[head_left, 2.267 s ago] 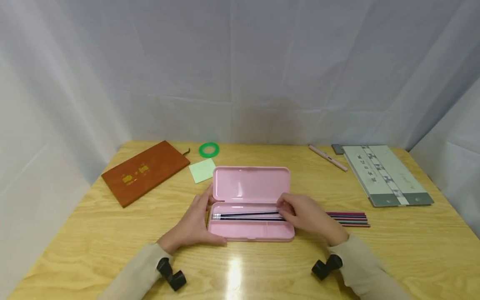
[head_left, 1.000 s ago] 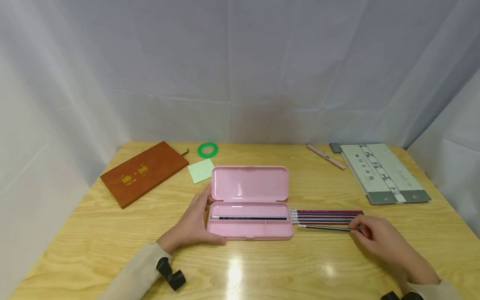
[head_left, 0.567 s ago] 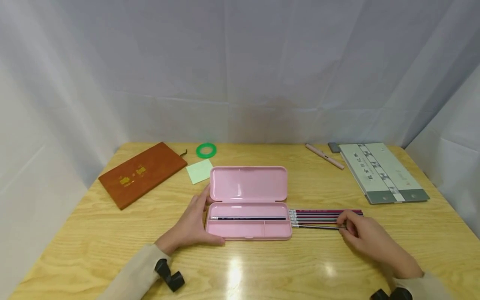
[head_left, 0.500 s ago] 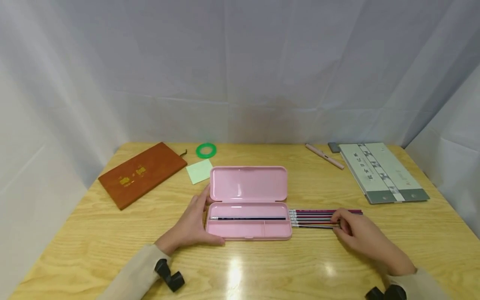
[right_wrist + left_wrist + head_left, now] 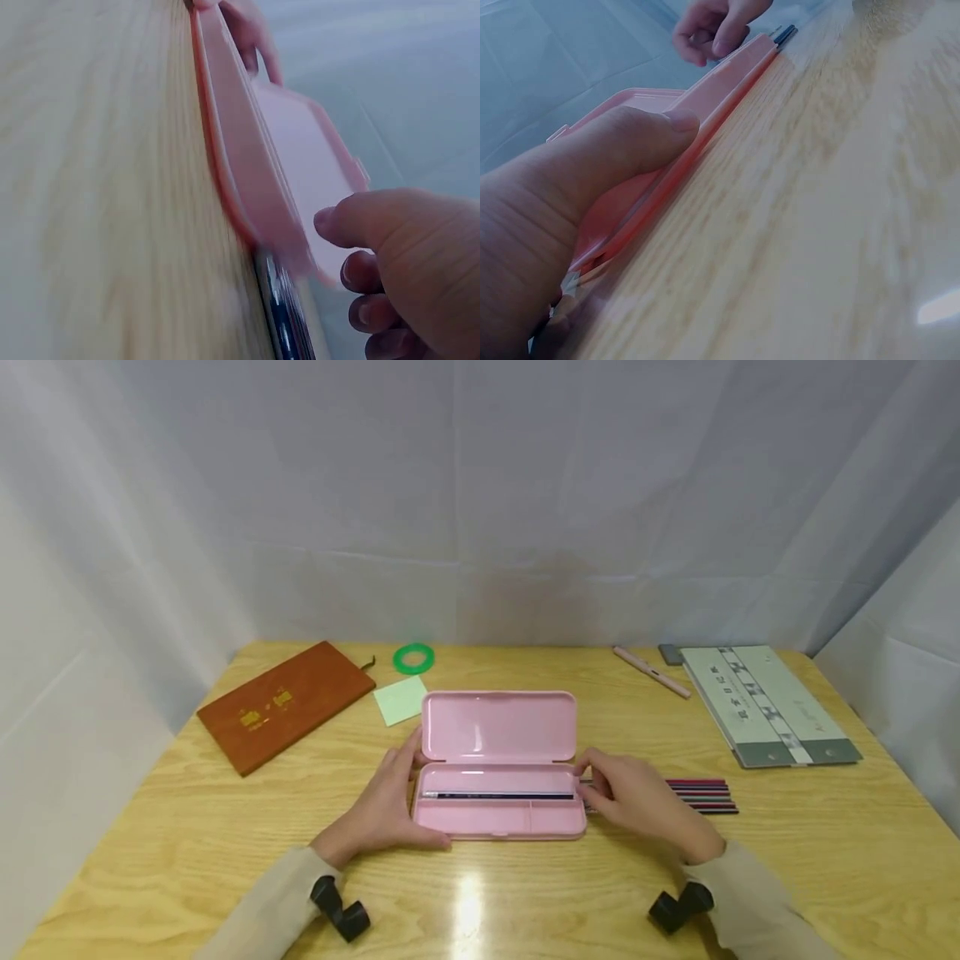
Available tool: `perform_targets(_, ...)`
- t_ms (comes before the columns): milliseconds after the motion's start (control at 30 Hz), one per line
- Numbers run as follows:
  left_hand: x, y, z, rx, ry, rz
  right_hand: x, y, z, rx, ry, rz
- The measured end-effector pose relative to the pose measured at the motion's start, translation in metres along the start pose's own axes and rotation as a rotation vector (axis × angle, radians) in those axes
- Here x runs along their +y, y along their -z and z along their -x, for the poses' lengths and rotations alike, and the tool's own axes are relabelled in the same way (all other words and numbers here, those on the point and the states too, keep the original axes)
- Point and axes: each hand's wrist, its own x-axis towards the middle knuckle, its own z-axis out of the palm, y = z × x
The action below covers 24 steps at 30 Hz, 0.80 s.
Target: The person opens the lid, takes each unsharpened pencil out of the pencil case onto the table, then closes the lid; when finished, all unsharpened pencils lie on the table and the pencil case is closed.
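A pink pencil case lies open on the table, lid tipped back. One dark pencil with a silver end rests in its long rear compartment. My left hand holds the case's left end, with the thumb along the front and the fingers round the far side. Over the case's right end hovers my right hand, its fingers loosely bent and its fingertips close to the pencil's tip. Nothing shows between the thumb and fingers in the right wrist view. Several pencils lie in a row right of the case, partly hidden beneath that hand.
A brown notebook lies at the left. Behind the case are a green tape roll and pale green sticky notes. A pink pen, a grey eraser and a pale green book sit at the back right.
My right hand took a pencil from the case, laid it beside the row on the right, released it and came back left over the case. The left hand stayed in place.
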Motion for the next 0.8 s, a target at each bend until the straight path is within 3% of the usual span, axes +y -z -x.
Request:
perform_targets(267, 0.0, 0.001, 0.001, 0.0, -0.011, -0.001, -0.023, -0.015, -0.037, -0.098, 0.045, 0.023)
perform_targets(600, 0.001, 0.0, 0.002, 0.005, -0.007, -0.002, -0.042, -0.035, -0.07, -0.139, 0.134, 0.111)
perform_targets(800, -0.001, 0.0, 0.001, -0.002, 0.007, 0.005, -0.05, -0.039, -0.075, -0.115, 0.146, 0.13)
